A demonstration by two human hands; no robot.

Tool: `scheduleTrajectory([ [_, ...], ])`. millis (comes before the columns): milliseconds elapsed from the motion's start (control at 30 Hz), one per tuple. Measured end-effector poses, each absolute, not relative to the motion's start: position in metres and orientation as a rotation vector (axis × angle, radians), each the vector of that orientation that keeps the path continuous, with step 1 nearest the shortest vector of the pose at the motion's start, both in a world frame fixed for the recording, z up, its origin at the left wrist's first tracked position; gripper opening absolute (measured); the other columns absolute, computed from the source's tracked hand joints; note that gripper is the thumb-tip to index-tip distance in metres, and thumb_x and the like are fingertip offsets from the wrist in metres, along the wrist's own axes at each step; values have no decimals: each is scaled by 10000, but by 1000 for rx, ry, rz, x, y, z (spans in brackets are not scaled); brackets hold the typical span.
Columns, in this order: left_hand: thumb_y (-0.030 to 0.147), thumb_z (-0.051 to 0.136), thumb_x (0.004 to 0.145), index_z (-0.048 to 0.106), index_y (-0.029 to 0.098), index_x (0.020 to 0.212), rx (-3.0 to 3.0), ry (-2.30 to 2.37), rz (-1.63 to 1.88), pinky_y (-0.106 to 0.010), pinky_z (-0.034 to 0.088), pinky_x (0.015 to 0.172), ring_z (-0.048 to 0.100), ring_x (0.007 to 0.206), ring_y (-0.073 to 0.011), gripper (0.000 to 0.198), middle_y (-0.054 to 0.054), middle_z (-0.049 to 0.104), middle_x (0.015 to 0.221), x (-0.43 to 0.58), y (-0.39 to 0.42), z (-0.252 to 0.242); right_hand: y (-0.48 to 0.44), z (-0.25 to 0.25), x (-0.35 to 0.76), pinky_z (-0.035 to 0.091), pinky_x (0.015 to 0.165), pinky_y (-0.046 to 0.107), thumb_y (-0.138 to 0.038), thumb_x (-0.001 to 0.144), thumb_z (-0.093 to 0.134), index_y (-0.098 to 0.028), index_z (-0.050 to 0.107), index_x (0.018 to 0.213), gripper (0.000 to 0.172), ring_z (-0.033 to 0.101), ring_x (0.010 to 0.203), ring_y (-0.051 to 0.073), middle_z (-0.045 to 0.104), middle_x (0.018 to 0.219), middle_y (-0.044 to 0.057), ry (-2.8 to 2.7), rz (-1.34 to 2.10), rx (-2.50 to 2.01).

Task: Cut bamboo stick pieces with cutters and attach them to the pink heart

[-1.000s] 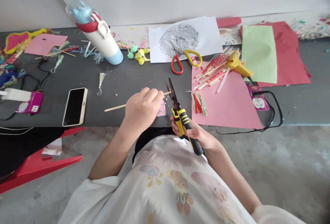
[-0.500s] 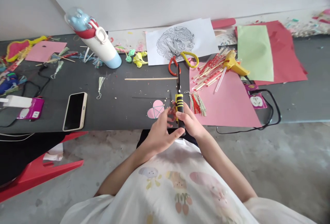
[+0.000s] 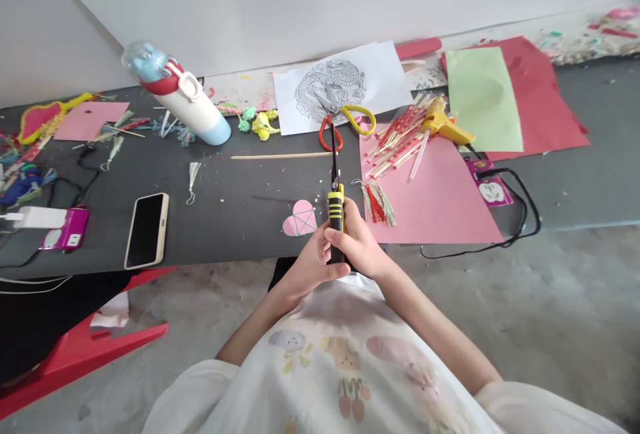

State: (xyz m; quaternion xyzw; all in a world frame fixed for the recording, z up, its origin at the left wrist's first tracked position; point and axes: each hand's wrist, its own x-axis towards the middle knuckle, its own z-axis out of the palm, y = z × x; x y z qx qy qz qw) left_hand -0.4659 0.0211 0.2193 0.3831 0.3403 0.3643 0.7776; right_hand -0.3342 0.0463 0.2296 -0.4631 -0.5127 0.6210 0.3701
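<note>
A pair of pliers (image 3: pixel 335 204) with black-and-yellow handles and a long dark nose is seen edge-on in front of me, nose pointing away. My right hand (image 3: pixel 361 245) is wrapped round its handles from the right. From the left, my left hand (image 3: pixel 316 262) closes on the lower handle end, thumb across it; its fingers are partly hidden. Beyond the pliers, a thin wooden stick (image 3: pixel 280 156) lies crosswise, its right end near the nose. A pink paper heart (image 3: pixel 300 219) with thin greenish lines on it lies just left of the pliers.
Scissors (image 3: pixel 359 121) with red and yellow handles rest partly on a dragon drawing (image 3: pixel 290 101). Right of my hands, pink paper (image 3: pixel 440 214) carries sticks, tassels (image 3: pixel 376 204) and a yellow glue gun (image 3: pixel 445 129). A bottle (image 3: pixel 187 104) and a phone (image 3: pixel 147 231) are at left.
My left hand has moved in from beside the pliers and closed on their handle end. The view has shifted slightly. My right hand keeps its hold.
</note>
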Motion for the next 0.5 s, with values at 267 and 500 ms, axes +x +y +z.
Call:
scheduleTrajectory([
  [267, 353, 804, 653, 548, 188, 1174, 1052, 955, 770, -422, 460, 994, 554, 1174, -316, 603, -73, 596, 1158, -466, 18, 227, 45, 244, -331, 496, 702, 346, -279, 686, 707, -233, 408, 1068, 487, 559, 779, 174, 546, 857, -9, -1222, 1723, -1259],
  [500, 353, 889, 562, 407, 226, 1403, 1043, 1023, 750, -431, 418, 1048, 502, 1279, -333, 978, -124, 523, 1378, -460, 13, 222, 44, 231, -326, 510, 706, 340, -249, 632, 713, -240, 444, 1127, 563, 536, 822, 165, 491, 922, 0, -1069, 1731, -1027],
])
